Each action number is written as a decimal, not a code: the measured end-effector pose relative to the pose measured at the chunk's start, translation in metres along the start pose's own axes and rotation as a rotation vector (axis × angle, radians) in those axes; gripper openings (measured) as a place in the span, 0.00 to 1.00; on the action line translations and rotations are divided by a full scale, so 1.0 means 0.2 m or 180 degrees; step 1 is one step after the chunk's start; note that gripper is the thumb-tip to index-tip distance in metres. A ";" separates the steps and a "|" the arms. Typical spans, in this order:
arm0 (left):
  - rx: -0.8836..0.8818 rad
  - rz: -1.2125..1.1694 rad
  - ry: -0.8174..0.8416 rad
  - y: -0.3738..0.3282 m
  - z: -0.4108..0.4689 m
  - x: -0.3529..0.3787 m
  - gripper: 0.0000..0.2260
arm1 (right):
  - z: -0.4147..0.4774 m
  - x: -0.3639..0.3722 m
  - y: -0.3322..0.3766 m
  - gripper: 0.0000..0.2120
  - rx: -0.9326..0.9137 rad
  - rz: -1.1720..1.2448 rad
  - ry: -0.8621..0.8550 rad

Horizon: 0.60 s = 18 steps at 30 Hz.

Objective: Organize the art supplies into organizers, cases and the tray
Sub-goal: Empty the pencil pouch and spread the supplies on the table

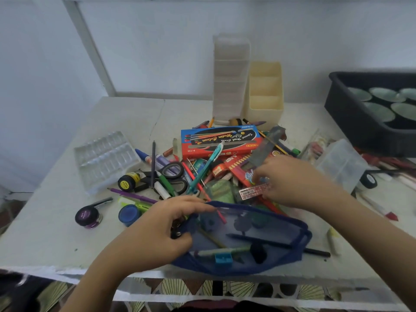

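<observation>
A blue mesh pencil case (265, 239) lies at the table's near edge with pens, a sharpener and small items inside. My left hand (162, 228) grips its open left rim. My right hand (290, 181) reaches into the pile of art supplies and pinches a small pink ruler (252, 192) just above the case. The heap holds a blue-and-red watercolour box (220, 140), scissors (173, 174), pens, pencils and a grey ruler (267, 145).
A clear drawer tower (230, 75) and a cream organizer (264, 93) stand at the back. A black tray (351, 118) sits far right, a clear box (342, 163) near it. A clear palette (105, 158) and paint pots (89, 216) lie left.
</observation>
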<state>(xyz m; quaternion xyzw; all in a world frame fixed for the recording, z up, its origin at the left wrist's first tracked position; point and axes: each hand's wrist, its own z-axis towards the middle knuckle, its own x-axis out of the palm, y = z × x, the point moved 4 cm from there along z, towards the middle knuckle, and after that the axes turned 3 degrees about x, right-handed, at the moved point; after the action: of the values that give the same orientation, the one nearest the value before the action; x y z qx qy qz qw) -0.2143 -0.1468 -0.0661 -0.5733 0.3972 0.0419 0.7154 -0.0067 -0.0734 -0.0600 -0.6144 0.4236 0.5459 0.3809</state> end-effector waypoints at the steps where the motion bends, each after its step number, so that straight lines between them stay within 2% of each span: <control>1: -0.0007 0.0007 0.0008 0.00 0.00 0.00 0.25 | 0.01 0.01 0.01 0.12 -0.0058 -0.0019 0.0013; 4: -0.0037 0.0011 0.0039 0.01 0.01 0.01 0.25 | 0.02 0.01 0.01 0.08 -0.0220 -0.0086 -0.0151; 6: -0.0065 0.0008 0.0078 0.01 0.02 0.01 0.25 | 0.02 -0.02 -0.01 0.08 -0.0271 0.0203 -0.0287; 11: -0.0075 -0.0048 0.0068 0.00 0.02 0.01 0.24 | -0.11 -0.26 0.04 0.09 -0.0544 0.2432 -0.1036; 13: -0.0092 -0.0065 0.0049 0.01 0.02 0.00 0.24 | -0.17 -0.32 0.10 0.09 -0.0839 0.3050 -0.0929; 15: -0.0092 -0.0072 -0.0010 0.02 0.02 -0.01 0.26 | -0.22 -0.32 0.17 0.10 -0.1108 0.3015 -0.0654; 18: -0.0039 -0.0099 -0.0027 0.02 0.01 -0.02 0.25 | -0.25 -0.22 0.24 0.10 -0.1150 0.1827 -0.0149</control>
<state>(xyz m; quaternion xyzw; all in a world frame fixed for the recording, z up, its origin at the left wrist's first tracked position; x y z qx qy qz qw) -0.2188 -0.1409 -0.0669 -0.5836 0.3849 0.0357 0.7142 -0.0361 -0.1321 -0.0107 -0.5149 0.4668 0.7111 0.1063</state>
